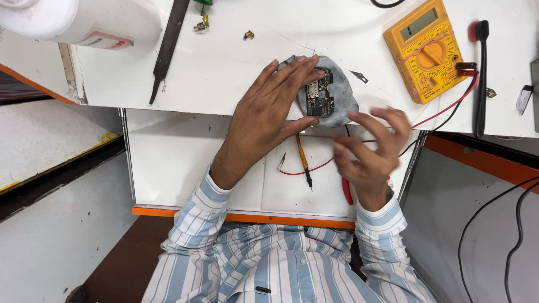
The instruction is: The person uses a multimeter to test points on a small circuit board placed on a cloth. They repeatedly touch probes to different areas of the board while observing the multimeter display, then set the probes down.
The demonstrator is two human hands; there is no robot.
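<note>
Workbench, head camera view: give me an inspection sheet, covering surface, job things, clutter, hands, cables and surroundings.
Surface: white bench with a lower white shelf, orange front edge.
Job's things: small dark circuit board lying on a grey cloth at the bench edge.
Clutter: yellow multimeter, flat file, probe, small brass bits, black-handled tool, white container.
Hands: left hand open, fingers spread on the cloth around the board; right hand open, blurred, beside the cloth, holding nothing.
Cables: red lead and black lead run from the multimeter to the shelf; black cables at right.
Surroundings: striped shirt, brown floor.
</note>
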